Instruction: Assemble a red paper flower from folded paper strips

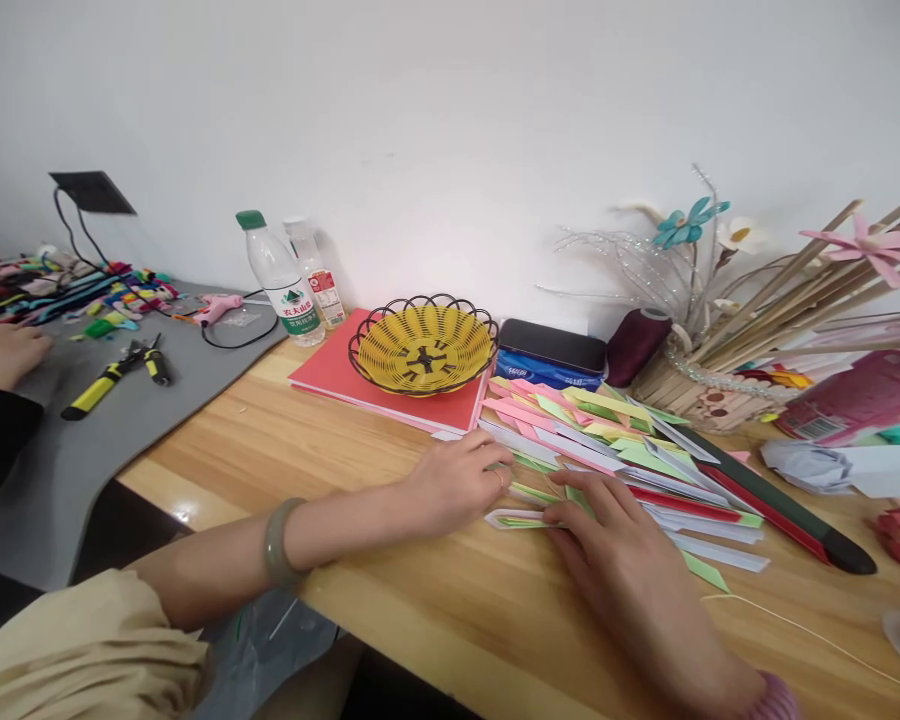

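Observation:
Curled over the near edge of a pile of folded paper strips (pixel 592 415), my left hand (pixel 457 480) wears a ring, with a jade-like bangle (pixel 283 542) on its wrist. Its fingers are closed; their tips are hidden, so what they hold cannot be made out. Close beside it, my right hand (pixel 630 560) has thumb and fingers closed on the end of a white folded paper strip (pixel 506 519) with green paper inside. A thin pale thread shows between the hands. The pile is pink, yellow, green and white.
Behind stand a yellow woven basket (pixel 427 350) on a red book (pixel 330 355), a water bottle (pixel 281 280) and a dark thread spool (pixel 637 342). At left are pliers (pixel 109 380), a pink glue gun (pixel 217 308) and another person's hand (pixel 7 355). A stick-covered pot (pixel 697 385) stands right.

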`<action>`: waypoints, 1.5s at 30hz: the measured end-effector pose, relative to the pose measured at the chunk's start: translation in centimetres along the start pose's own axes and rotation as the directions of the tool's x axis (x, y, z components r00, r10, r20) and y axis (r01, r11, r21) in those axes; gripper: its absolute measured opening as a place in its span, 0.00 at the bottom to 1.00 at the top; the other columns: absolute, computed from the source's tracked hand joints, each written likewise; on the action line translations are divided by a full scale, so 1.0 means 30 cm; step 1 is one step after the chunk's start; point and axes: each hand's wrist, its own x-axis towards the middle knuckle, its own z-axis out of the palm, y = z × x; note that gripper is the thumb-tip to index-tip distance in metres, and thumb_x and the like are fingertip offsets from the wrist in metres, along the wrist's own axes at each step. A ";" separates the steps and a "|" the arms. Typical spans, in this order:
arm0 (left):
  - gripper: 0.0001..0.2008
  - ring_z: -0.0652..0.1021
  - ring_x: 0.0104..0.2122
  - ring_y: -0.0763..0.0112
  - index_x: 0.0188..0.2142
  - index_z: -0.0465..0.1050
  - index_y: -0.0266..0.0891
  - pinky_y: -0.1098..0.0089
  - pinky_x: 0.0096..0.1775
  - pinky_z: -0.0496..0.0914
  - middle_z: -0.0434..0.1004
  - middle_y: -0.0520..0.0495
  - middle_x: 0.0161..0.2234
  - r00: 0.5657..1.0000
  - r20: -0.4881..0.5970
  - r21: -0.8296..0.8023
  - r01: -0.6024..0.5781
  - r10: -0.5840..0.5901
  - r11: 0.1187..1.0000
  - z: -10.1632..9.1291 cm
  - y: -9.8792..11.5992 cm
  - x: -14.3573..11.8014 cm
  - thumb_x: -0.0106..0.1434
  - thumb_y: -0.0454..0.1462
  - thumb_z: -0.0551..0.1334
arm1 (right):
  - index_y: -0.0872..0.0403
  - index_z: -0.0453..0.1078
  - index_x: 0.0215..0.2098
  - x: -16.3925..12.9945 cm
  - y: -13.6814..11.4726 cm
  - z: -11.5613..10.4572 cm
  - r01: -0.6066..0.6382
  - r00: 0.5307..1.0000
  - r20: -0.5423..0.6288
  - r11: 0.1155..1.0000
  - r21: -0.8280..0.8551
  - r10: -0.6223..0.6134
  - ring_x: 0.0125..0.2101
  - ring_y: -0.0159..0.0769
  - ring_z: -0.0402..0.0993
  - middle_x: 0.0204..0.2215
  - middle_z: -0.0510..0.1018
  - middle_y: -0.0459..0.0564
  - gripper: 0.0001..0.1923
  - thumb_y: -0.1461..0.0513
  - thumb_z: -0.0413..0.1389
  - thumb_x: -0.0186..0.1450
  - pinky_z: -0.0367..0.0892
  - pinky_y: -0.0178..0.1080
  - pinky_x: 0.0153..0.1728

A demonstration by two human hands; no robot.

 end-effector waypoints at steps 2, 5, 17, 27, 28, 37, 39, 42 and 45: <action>0.10 0.70 0.41 0.70 0.30 0.69 0.37 0.71 0.38 0.69 0.74 0.47 0.38 0.999 -0.018 -0.011 -0.033 0.032 0.999 0.005 -0.003 -0.013 0.63 0.34 0.51 | 0.54 0.67 0.29 0.003 0.005 0.009 0.020 0.999 -0.028 1.000 -0.011 -0.021 0.46 0.45 0.65 0.42 0.71 0.55 0.08 0.65 0.48 0.63 0.65 0.48 0.43; 0.10 0.73 0.39 0.71 0.31 0.69 0.36 0.71 0.39 0.69 0.75 0.46 0.34 0.999 -0.019 -0.022 -0.050 0.049 0.999 0.009 -0.001 -0.021 0.63 0.32 0.50 | 0.55 0.67 0.29 0.008 0.005 0.012 0.040 0.999 -0.031 0.999 -0.015 -0.041 0.44 0.44 0.67 0.40 0.73 0.55 0.09 0.65 0.47 0.64 0.66 0.47 0.43; 0.08 0.75 0.38 0.72 0.37 0.70 0.37 0.70 0.43 0.69 0.77 0.48 0.37 0.975 0.119 -0.507 0.222 -0.187 0.833 -0.021 -0.008 0.003 0.62 0.34 0.53 | 0.53 0.66 0.37 -0.007 0.008 0.016 -0.004 0.996 0.085 1.000 0.020 0.002 0.34 0.37 0.72 0.35 0.76 0.51 0.09 0.64 0.44 0.66 0.68 0.40 0.33; 0.09 0.73 0.42 0.71 0.37 0.72 0.35 0.68 0.45 0.67 0.76 0.45 0.39 0.961 0.027 -0.550 0.245 -0.277 0.798 -0.023 -0.052 0.015 0.60 0.31 0.54 | 0.54 0.68 0.33 0.004 -0.003 0.007 0.073 0.997 0.000 0.997 -0.006 -0.073 0.39 0.39 0.74 0.39 0.77 0.53 0.12 0.65 0.43 0.65 0.70 0.41 0.36; 0.09 0.73 0.41 0.71 0.37 0.72 0.35 0.68 0.45 0.67 0.76 0.45 0.38 0.963 0.015 -0.538 0.233 -0.268 0.810 -0.032 -0.052 0.017 0.60 0.31 0.54 | 0.54 0.68 0.33 0.003 -0.003 0.007 0.072 0.997 0.000 0.997 -0.007 -0.072 0.39 0.39 0.74 0.40 0.77 0.53 0.12 0.65 0.43 0.65 0.71 0.41 0.36; 0.06 0.74 0.33 0.74 0.33 0.74 0.39 0.72 0.39 0.66 0.78 0.51 0.32 0.961 0.211 -0.442 0.257 -0.179 0.860 -0.057 -0.045 0.024 0.59 0.34 0.57 | 0.53 0.68 0.34 -0.001 0.001 0.011 0.051 0.999 0.010 0.999 0.014 -0.051 0.40 0.40 0.75 0.41 0.77 0.54 0.11 0.65 0.43 0.65 0.72 0.42 0.36; 0.07 0.74 0.31 0.75 0.32 0.74 0.39 0.73 0.37 0.66 0.78 0.52 0.30 0.962 0.209 -0.427 0.254 -0.178 0.868 -0.050 -0.044 0.026 0.60 0.34 0.56 | 0.53 0.67 0.34 0.000 0.001 0.012 0.042 0.999 0.015 0.999 0.023 -0.043 0.41 0.40 0.74 0.42 0.77 0.54 0.11 0.65 0.43 0.65 0.72 0.42 0.36; 0.09 0.74 0.30 0.75 0.32 0.74 0.39 0.74 0.36 0.66 0.78 0.51 0.29 0.966 0.189 -0.409 0.238 -0.174 0.881 -0.043 -0.042 0.026 0.61 0.34 0.55 | 0.53 0.66 0.35 0.000 0.003 0.014 0.033 0.999 0.035 0.999 0.022 -0.034 0.42 0.40 0.74 0.43 0.76 0.53 0.10 0.64 0.44 0.65 0.72 0.42 0.37; 0.09 0.74 0.30 0.74 0.32 0.74 0.38 0.74 0.36 0.66 0.77 0.50 0.30 0.969 0.181 -0.400 0.228 -0.167 0.888 -0.042 -0.041 0.022 0.61 0.34 0.54 | 0.53 0.66 0.36 -0.002 0.005 0.017 0.032 0.998 0.045 0.999 0.023 -0.033 0.43 0.40 0.74 0.44 0.75 0.54 0.09 0.64 0.44 0.65 0.72 0.42 0.37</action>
